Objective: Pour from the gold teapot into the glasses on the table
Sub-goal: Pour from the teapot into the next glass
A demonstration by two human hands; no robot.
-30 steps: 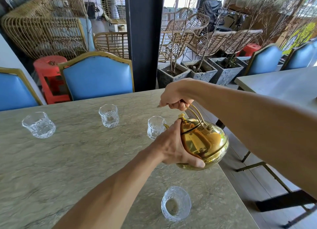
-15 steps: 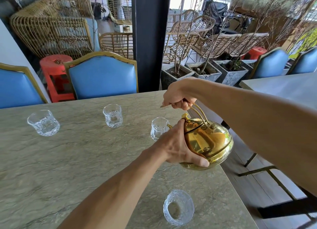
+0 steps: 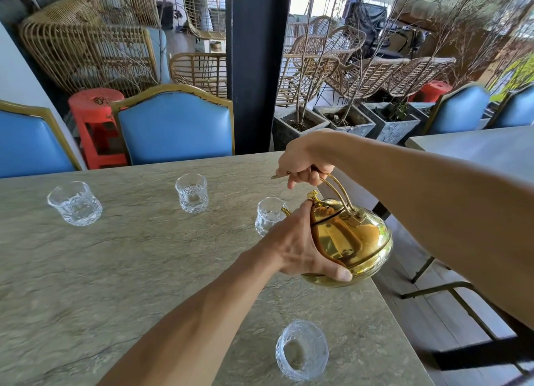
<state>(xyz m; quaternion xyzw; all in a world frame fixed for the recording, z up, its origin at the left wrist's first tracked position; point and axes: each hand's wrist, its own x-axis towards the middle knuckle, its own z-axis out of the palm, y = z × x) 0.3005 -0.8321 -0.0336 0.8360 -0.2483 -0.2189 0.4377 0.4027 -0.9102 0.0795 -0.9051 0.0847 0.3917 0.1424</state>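
Standing closest, near the worktop's front edge, the near glass sits at about six o'clock from the gold teapot, well apart from it. Next out, the left hand cups the pot's round body from the nine o'clock side, thumb curled under the lower rim and a fingertip reaching up to the lid beside its knob. The gold teapot is lifted clear of the worktop near its right edge and tipped over toward ten o'clock. Above it, at about eleven o'clock, the right hand is closed in a fist round the top of the wire handle. The spout is mostly hidden behind the left hand; its tip shows just at the rim of the spout-side glass, and whether anything is flowing cannot be told. Farther out at ten o'clock stands the middle glass, and toward nine o'clock, well apart, the far-left glass, both upright. Beyond the worktop's far edge at twelve o'clock are blue chairs with gold frames, a red stool between two of them, a dark pillar, and stone planters.
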